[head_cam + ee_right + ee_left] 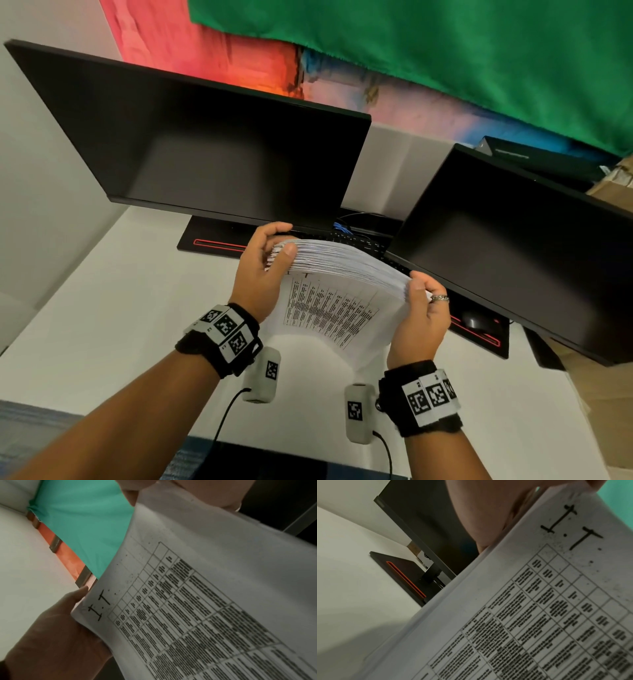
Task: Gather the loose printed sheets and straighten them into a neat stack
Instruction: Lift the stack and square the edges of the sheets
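Note:
A thick stack of printed sheets (337, 294) is held upright above the white desk (113, 318), its top edge bowed and fanned. The near page shows a printed table (539, 622) (197, 615). My left hand (263, 270) grips the stack's left edge, thumb on the front and fingers curled behind. My right hand (421, 308), wearing a ring, grips the right edge in the same way. In the left wrist view my left hand (488, 513) shows at the top behind the page. In the right wrist view my right hand (205, 492) holds the top edge, and my left hand (65, 628) holds the far edge.
Two dark monitors stand close behind the stack, one left (205, 147) and one right (513, 246). A black keyboard (363, 241) and a mouse (474, 320) lie beneath them. Cardboard boxes (613, 188) sit at the far right. Green cloth (445, 51) hangs on the wall.

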Action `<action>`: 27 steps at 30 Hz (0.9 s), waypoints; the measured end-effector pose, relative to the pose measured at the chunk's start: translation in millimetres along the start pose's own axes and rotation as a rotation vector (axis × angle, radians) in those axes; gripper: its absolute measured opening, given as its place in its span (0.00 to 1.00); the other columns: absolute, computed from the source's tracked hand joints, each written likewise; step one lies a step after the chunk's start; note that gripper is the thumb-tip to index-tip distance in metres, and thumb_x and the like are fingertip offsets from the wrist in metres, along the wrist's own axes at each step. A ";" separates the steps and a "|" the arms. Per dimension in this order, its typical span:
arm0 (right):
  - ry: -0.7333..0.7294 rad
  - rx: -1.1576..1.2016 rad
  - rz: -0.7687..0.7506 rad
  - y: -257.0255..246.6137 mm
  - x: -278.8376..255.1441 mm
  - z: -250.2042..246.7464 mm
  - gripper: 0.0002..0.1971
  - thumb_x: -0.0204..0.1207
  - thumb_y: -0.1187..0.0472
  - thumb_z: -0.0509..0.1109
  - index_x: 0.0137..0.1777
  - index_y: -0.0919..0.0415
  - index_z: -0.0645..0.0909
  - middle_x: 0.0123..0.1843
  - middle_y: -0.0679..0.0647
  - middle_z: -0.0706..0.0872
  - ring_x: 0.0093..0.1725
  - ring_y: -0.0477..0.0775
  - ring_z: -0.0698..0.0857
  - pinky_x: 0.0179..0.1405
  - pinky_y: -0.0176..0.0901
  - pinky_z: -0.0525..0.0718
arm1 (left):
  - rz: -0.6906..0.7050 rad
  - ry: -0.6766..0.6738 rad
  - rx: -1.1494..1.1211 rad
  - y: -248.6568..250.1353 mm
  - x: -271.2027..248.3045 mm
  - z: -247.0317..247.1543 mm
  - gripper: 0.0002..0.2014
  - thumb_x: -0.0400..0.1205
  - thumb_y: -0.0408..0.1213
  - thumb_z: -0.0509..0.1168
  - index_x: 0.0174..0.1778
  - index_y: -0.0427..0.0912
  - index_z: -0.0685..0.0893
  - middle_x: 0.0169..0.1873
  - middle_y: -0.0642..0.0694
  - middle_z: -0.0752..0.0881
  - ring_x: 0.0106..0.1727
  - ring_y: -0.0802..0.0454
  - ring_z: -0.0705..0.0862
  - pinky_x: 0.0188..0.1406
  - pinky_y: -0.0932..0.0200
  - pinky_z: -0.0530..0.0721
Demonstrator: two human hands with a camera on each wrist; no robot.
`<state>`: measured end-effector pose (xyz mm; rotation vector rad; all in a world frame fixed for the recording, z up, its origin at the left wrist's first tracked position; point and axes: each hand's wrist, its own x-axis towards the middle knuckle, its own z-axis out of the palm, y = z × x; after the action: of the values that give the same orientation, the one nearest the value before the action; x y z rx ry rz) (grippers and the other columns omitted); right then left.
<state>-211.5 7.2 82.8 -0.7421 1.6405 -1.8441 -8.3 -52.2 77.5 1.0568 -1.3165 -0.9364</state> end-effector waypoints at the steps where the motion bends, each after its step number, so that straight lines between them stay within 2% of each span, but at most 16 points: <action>1: 0.022 0.000 -0.016 -2.0 0.3 0.7 0.04 0.79 0.56 0.69 0.50 0.49 0.85 0.54 0.50 0.88 0.62 0.55 0.85 0.66 0.52 0.82 | 0.004 -0.003 0.017 0.6 -0.1 1.1 0.16 0.83 0.43 0.63 0.65 0.43 0.79 0.48 0.67 0.88 0.53 0.64 0.87 0.53 0.70 0.82; 2: 0.041 0.013 -0.019 -3.8 1.0 0.9 0.04 0.81 0.59 0.68 0.50 0.51 0.85 0.53 0.50 0.87 0.61 0.51 0.85 0.66 0.47 0.81 | 0.006 0.003 0.024 0.6 0.2 2.2 0.14 0.84 0.40 0.62 0.65 0.41 0.79 0.48 0.69 0.88 0.52 0.66 0.86 0.51 0.73 0.81; 4: 0.072 0.048 -0.006 -7.8 2.3 0.8 0.08 0.83 0.66 0.65 0.50 0.55 0.85 0.49 0.47 0.86 0.52 0.36 0.85 0.55 0.30 0.81 | 0.014 0.016 0.036 3.1 2.3 4.2 0.13 0.85 0.36 0.62 0.64 0.40 0.80 0.47 0.67 0.89 0.52 0.67 0.87 0.51 0.73 0.81; 5: 0.075 0.062 -0.004 -8.5 3.3 0.7 0.09 0.83 0.68 0.63 0.51 0.57 0.85 0.47 0.46 0.85 0.45 0.30 0.84 0.47 0.23 0.79 | 0.018 0.017 0.039 4.8 4.0 4.5 0.12 0.85 0.36 0.62 0.63 0.40 0.81 0.47 0.63 0.90 0.51 0.65 0.87 0.50 0.72 0.82; 7: 0.072 0.044 -0.012 -8.7 1.6 1.0 0.10 0.84 0.69 0.61 0.51 0.58 0.84 0.44 0.46 0.84 0.37 0.26 0.82 0.37 0.19 0.78 | 0.015 0.027 0.029 3.8 6.9 3.7 0.10 0.85 0.36 0.62 0.60 0.42 0.84 0.44 0.49 0.89 0.46 0.58 0.86 0.48 0.67 0.83; 8: 0.066 0.023 -0.021 -8.2 0.5 1.4 0.10 0.84 0.68 0.61 0.51 0.57 0.84 0.44 0.46 0.84 0.36 0.26 0.81 0.36 0.20 0.78 | -0.001 0.044 0.013 2.7 8.3 2.9 0.10 0.85 0.37 0.62 0.59 0.43 0.85 0.43 0.39 0.88 0.44 0.52 0.85 0.47 0.60 0.84; 10: 0.070 0.009 -0.031 -6.7 -0.6 1.8 0.11 0.85 0.65 0.61 0.51 0.54 0.84 0.45 0.46 0.84 0.37 0.28 0.82 0.35 0.23 0.79 | -0.032 0.072 -0.026 2.7 10.3 1.6 0.11 0.85 0.39 0.61 0.58 0.42 0.86 0.45 0.32 0.85 0.43 0.44 0.82 0.47 0.49 0.83; 12: 0.061 0.020 -0.036 -7.5 -2.3 2.2 0.09 0.85 0.61 0.62 0.52 0.50 0.83 0.47 0.45 0.85 0.42 0.32 0.83 0.40 0.27 0.81 | -0.029 0.031 -0.023 3.5 10.9 1.2 0.12 0.85 0.39 0.61 0.60 0.40 0.85 0.43 0.37 0.87 0.44 0.49 0.84 0.48 0.54 0.84; 13: 0.029 0.024 -0.039 -8.4 -3.8 1.7 0.07 0.83 0.59 0.65 0.55 0.49 0.82 0.48 0.43 0.86 0.45 0.35 0.85 0.44 0.31 0.83 | -0.023 0.001 -0.002 3.9 10.6 1.6 0.11 0.85 0.37 0.63 0.62 0.40 0.84 0.42 0.47 0.89 0.45 0.55 0.85 0.48 0.60 0.84; 14: -0.010 0.025 -0.033 -7.8 -5.0 0.5 0.10 0.79 0.58 0.68 0.59 0.48 0.80 0.48 0.41 0.87 0.48 0.38 0.86 0.48 0.35 0.86 | -0.020 -0.009 0.021 3.4 10.9 2.0 0.11 0.85 0.36 0.64 0.62 0.40 0.83 0.41 0.55 0.88 0.44 0.61 0.85 0.48 0.65 0.83; 16: -0.108 0.032 -0.012 -2.6 -4.5 -5.0 0.22 0.74 0.65 0.73 0.66 0.49 0.74 0.50 0.41 0.88 0.52 0.44 0.88 0.55 0.44 0.89 | -0.030 0.012 0.006 4.8 10.9 2.7 0.12 0.84 0.41 0.65 0.62 0.44 0.83 0.40 0.54 0.87 0.42 0.59 0.84 0.48 0.62 0.84; 19: -0.238 -0.065 -0.002 4.7 -1.1 -12.8 0.36 0.66 0.73 0.82 0.71 0.53 0.72 0.56 0.49 0.85 0.54 0.47 0.88 0.52 0.42 0.90 | -0.082 -0.136 -0.067 0.8 9.7 -5.1 0.30 0.73 0.50 0.72 0.72 0.52 0.73 0.53 0.41 0.87 0.53 0.47 0.88 0.54 0.57 0.88; 21: -0.259 -0.103 0.023 4.7 2.0 -15.9 0.28 0.64 0.71 0.84 0.62 0.56 0.79 0.51 0.49 0.87 0.50 0.51 0.90 0.44 0.36 0.89 | -0.122 -0.295 -0.094 -9.6 7.9 -14.8 0.47 0.63 0.49 0.82 0.76 0.54 0.65 0.59 0.45 0.86 0.58 0.50 0.87 0.56 0.59 0.88; 22: -0.259 -0.094 0.041 2.5 3.9 -16.6 0.20 0.66 0.71 0.83 0.55 0.57 0.81 0.47 0.50 0.89 0.49 0.55 0.90 0.41 0.34 0.88 | -0.133 -0.331 -0.062 -14.5 7.6 -19.0 0.48 0.62 0.47 0.84 0.75 0.53 0.65 0.58 0.48 0.86 0.58 0.52 0.87 0.57 0.60 0.87; 25: -0.310 -0.056 0.088 -6.0 10.6 -15.9 0.10 0.69 0.72 0.80 0.46 0.60 0.84 0.40 0.52 0.92 0.45 0.57 0.92 0.38 0.37 0.89 | -0.077 -0.350 0.225 -19.3 7.1 -21.7 0.24 0.67 0.49 0.79 0.57 0.45 0.83 0.44 0.52 0.88 0.48 0.61 0.88 0.47 0.61 0.85; 27: -0.346 -0.039 0.058 -13.6 13.0 -12.1 0.10 0.69 0.73 0.80 0.44 0.60 0.85 0.39 0.51 0.93 0.42 0.52 0.93 0.39 0.38 0.90 | -0.043 -0.296 0.259 -12.7 8.7 -20.0 0.13 0.69 0.50 0.76 0.45 0.51 0.85 0.38 0.55 0.88 0.43 0.64 0.88 0.44 0.66 0.82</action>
<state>-229.8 7.5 95.7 -0.9593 1.4602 -1.5450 12.8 -62.7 68.4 1.1785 -1.7008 -1.0007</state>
